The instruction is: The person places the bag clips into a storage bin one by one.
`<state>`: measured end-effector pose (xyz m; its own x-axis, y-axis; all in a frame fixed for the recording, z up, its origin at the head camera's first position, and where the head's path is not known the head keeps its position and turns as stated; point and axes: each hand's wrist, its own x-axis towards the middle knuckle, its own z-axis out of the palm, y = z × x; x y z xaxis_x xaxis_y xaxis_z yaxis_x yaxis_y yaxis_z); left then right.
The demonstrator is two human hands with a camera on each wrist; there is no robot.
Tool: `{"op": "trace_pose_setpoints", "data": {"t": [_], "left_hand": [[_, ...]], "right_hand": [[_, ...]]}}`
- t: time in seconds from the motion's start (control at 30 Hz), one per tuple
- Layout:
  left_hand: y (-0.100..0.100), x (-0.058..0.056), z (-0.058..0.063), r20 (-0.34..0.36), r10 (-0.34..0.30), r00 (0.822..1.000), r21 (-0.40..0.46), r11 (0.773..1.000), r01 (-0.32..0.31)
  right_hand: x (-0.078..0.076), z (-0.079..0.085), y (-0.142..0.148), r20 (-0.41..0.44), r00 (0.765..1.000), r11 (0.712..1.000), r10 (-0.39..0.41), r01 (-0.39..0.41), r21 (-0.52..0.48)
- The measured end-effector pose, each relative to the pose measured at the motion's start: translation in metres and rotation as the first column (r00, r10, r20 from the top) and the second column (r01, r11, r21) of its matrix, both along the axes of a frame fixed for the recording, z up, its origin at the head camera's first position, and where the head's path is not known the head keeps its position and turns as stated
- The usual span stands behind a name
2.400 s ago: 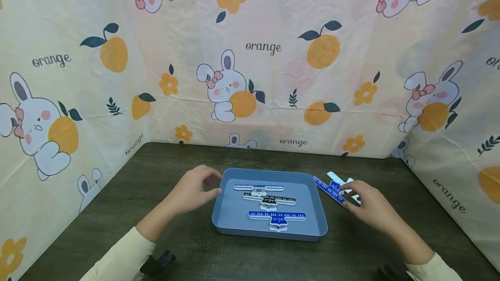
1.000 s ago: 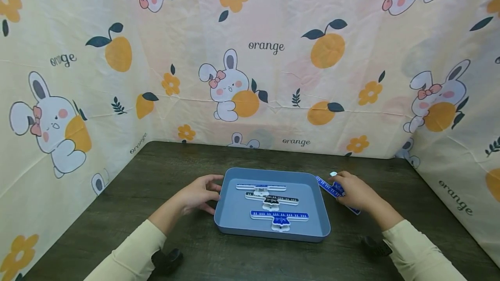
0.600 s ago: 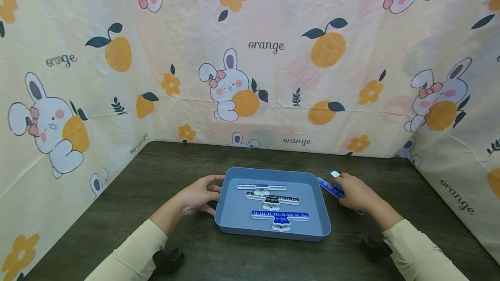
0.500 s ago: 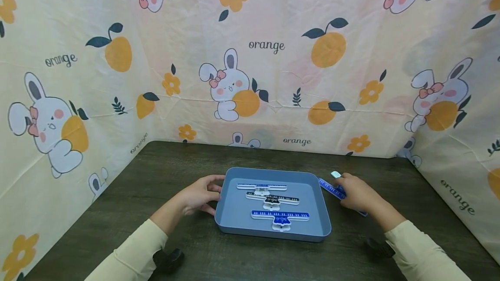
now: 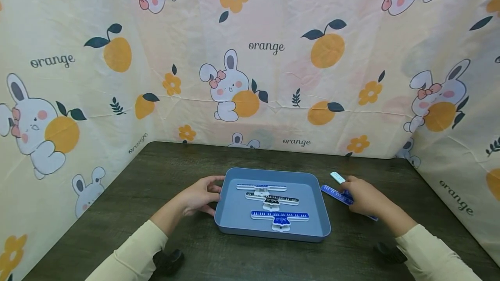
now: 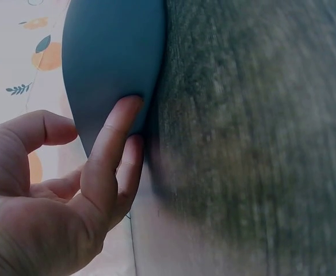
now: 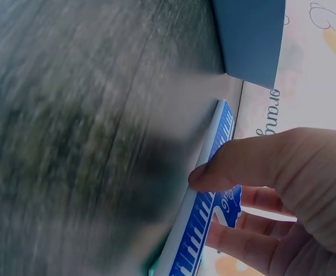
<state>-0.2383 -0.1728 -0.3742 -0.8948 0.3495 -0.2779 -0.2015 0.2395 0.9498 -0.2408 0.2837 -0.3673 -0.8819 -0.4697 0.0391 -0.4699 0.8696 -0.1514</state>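
Rightward and nearer the person goes the blue clip [image 5: 337,194], clear of where it was half a second ago, and the right hand [image 5: 363,196] has gone with it! I've got a pinch there: on the right wrist feed the thumb lies across the piano-key print, fingers behind. Is it off the counter [image 5: 250,259]? I can't tell from my angle. Across on the left hand [image 5: 201,194], no travel: its fingers reach out to the tray [image 5: 269,236], tips against the outer left wall, nothing gripped that I can make out.

And look, the mint clip [image 5: 337,177] shows more of itself, one end out past the right hand, the rest hidden. For the work that counts, I'd judge: the blue clip is in hand, yet it's outside the tray, just off the right wall.

Inside, nothing has stirred: far clip [image 5: 269,187], black clip [image 5: 289,200], near clip [image 5: 279,217], one behind another. Far and black sit so close I can't call whether they touch; the near one lies apart. Behind everything, the printed cloth [image 5: 281,77] hangs beyond the counter.
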Motion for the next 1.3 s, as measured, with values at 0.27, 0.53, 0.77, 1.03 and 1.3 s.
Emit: {"op": "trace_pose_setpoints", "data": {"t": [0.27, 0.53, 0.77, 1.03, 1.3], "left_hand": [[0.001, -0.001, -0.002, -0.008, 0.004, 1.000, -0.008, 1.000, -0.004], [0.000, -0.001, -0.002, -0.012, -0.005, 1.000, -0.002, 1.000, 0.005], [0.000, -0.001, -0.002, -0.013, 0.000, 1.000, -0.015, 1.000, -0.001], [0.001, -0.001, -0.002, -0.012, 0.019, 1.000, -0.035, 0.999, -0.020], [0.001, -0.001, -0.003, -0.009, 0.030, 1.000, -0.033, 0.999, -0.030]], "right_hand": [[0.007, 0.007, 0.006, 0.002, 1.000, 1.000, -0.013, 0.013, 0.001], [0.012, 0.016, 0.012, -0.029, 1.000, 1.000, -0.010, 0.010, 0.002], [0.016, 0.027, 0.011, -0.049, 0.999, 1.000, -0.010, 0.010, -0.004], [0.023, 0.039, 0.005, -0.059, 0.998, 1.000, -0.008, 0.008, -0.001], [0.028, 0.055, -0.001, -0.066, 0.997, 0.999, 0.032, -0.033, -0.018]]}}
